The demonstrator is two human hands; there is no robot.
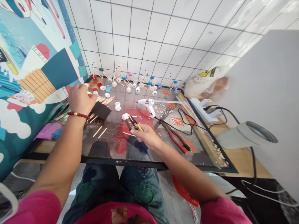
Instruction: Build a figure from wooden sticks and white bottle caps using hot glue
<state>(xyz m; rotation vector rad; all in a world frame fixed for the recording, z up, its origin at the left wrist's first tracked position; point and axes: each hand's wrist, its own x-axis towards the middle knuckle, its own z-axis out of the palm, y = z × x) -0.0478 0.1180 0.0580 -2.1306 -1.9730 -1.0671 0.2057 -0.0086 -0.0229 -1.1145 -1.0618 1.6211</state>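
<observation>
white tiles [140,37] with dark grout lines rise behind a glass-topped table [158,163], and a painted mural wall [35,62] runs along its left side. the fingers of the right hand [147,136] are closed around a slim black-handled tool [132,122], with a yellow strip showing beside it. its long axis runs up and to the left from the hand, toward a small white piece [125,116] at its tip. the exact kind of tool is too small to tell. the white piece lies just ahead of the right fingertips, above a red sheet [142,119], and the right hand is much the nearer to it. the left hand [81,99] is well apart, fingers curled and bunched over a small green item [88,92]; whether they pinch it cannot be told. a dark foam block [101,110] and loose wooden craft sticks [100,132] lie between the hands. further out are a white glue gun [148,104], red-handled pliers [175,137] and scattered bottle caps [102,88]. along the far edge stand models of sticks and caps [123,77].
</observation>
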